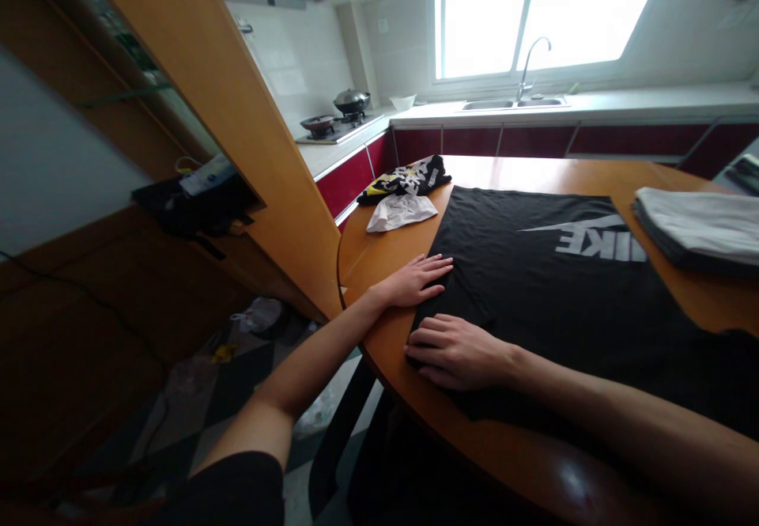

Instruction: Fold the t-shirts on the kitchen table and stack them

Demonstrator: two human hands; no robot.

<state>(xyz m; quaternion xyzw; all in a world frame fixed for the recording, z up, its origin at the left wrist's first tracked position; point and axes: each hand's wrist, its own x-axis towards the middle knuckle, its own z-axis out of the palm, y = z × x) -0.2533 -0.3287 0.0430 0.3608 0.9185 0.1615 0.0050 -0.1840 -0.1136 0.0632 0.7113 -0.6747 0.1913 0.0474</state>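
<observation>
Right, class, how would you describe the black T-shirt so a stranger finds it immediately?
Start at the wooden table below the window. The black T-shirt is spread across its middle. Unlike the folded stack right of it, it lies open, with upside-down NIKE lettering.

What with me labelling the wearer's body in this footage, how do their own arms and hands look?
The left hand and right hand are bare, no rings or watch visible. A black sleeve ends above the left elbow; any right sleeve is out of view.
</observation>
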